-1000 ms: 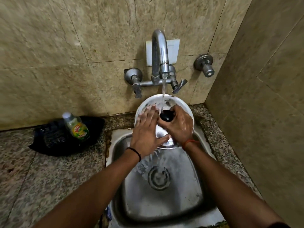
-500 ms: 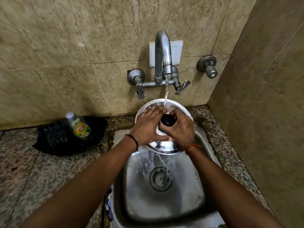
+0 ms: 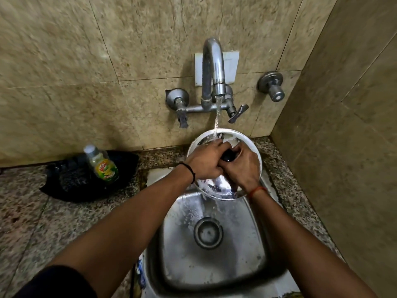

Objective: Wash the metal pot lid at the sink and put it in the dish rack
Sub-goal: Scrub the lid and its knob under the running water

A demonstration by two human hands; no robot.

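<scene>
The left hand [image 3: 205,163] has been slid onto the knob [image 3: 228,157]; the lid [image 3: 247,143] is gripped by both, the right hand [image 3: 241,168] included, under the tap [image 3: 213,67].

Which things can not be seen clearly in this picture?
- Dish rack: not in the head view at all.
- Black knob of the lid: mostly covered by the left hand and right hand.
- Bottle label: too small to read fully.
- Object at the sink's front-left edge: cut off, unclear.

Dim warm light, wide-angle edge distortion
</scene>
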